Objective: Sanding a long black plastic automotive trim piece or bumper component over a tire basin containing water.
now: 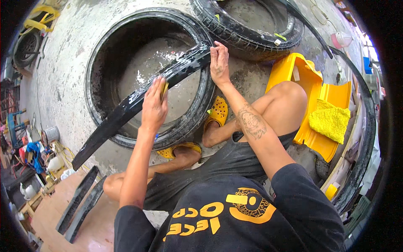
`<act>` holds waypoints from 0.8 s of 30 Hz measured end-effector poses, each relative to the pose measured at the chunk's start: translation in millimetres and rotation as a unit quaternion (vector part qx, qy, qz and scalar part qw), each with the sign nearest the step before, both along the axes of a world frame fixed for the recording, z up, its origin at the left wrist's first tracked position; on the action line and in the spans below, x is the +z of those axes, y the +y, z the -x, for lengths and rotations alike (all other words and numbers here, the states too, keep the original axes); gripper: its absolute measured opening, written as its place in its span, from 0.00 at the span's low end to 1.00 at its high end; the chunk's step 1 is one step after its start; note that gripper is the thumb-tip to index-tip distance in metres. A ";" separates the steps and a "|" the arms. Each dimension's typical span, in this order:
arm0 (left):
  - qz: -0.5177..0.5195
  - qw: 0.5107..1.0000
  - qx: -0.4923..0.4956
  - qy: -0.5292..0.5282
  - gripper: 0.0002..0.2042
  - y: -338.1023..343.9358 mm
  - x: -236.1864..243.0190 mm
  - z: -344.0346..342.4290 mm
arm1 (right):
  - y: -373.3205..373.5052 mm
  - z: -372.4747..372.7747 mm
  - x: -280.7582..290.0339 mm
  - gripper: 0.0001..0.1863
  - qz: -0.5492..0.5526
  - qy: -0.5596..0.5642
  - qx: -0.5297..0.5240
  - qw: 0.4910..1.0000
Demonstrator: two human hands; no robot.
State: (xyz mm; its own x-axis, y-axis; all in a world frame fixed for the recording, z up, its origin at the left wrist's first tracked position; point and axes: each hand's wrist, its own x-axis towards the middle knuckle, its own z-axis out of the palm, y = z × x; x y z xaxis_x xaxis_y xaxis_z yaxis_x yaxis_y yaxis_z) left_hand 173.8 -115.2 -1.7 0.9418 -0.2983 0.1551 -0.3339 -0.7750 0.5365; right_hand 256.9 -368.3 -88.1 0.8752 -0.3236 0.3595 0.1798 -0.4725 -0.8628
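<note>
A long black curved panel (184, 67), wet and foamy along its upper part, lies slantwise across a large tyre (94, 80). My right hand (219, 65) grips the panel's upper right end, thumb and fingers closed round it. My left hand (154, 109) is closed on a small yellow pad (164, 90), pressed against the panel near its middle. Most of the pad is hidden under the fingers, so its exact kind does not show. The panel's narrow lower left end sticks out past the tyre's rim.
A second tyre (235, 44) lies at the top. Yellow moulded panels (289, 69) with a yellow cloth (329, 121) on them stand to my right, beside a long black strip (369, 122). Two black strips (79, 197) rest on a brown board (46, 210) at lower left.
</note>
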 end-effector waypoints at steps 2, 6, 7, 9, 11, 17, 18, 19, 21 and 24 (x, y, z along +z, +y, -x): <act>0.034 0.999 -0.024 -0.014 0.17 -48.7 0.6 -29.1 | -1.8 -0.9 2.3 0.17 -0.003 -0.004 0.003 1.000; 0.081 0.988 -0.104 -0.073 0.17 -111.6 -12.7 -67.2 | -1.9 1.2 -7.5 0.14 -0.004 -0.015 -0.005 1.000; 0.086 0.989 -0.111 -0.043 0.15 -102.7 -5.7 -56.3 | -7.4 2.6 -9.6 0.14 -0.003 0.000 -0.013 1.000; 0.092 0.993 -0.046 0.049 0.16 -57.4 1.3 -32.7 | -1.2 2.1 -4.3 0.13 0.000 0.002 -0.011 1.000; 0.077 0.996 -0.029 0.045 0.16 -46.7 5.5 -24.7 | 0.8 -0.1 -4.0 0.13 0.003 -0.012 -0.008 1.000; 0.133 0.988 -0.077 -0.010 0.15 -128.4 0.2 -72.3 | -7.7 -3.1 -5.5 0.11 0.005 -0.019 0.002 1.000; 0.108 0.990 -0.073 0.062 0.15 -120.4 2.0 -72.3 | -10.2 2.2 -7.2 0.11 0.006 -0.020 0.001 1.000; 0.089 0.991 -0.068 0.077 0.15 -104.5 0.7 -65.3 | -9.5 8.6 -5.6 0.11 -0.016 -0.021 0.009 1.000; 0.127 0.985 -0.019 0.117 0.15 -64.2 9.1 -40.1 | -2.4 29.6 -2.2 0.13 -0.038 -0.022 0.008 0.999; 0.069 0.997 -0.003 0.016 0.15 -21.0 0.3 -14.6 | 14.6 46.4 5.7 0.17 -0.066 0.010 -0.018 0.998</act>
State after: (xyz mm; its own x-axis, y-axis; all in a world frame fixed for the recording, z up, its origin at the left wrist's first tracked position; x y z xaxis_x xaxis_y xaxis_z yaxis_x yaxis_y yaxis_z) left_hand 188.4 -136.1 -1.3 0.9455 -0.2813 0.1641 -0.3182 -0.6911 0.6489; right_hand 210.5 -353.8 -82.3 0.8690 -0.3981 0.2940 0.1469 -0.3599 -0.9214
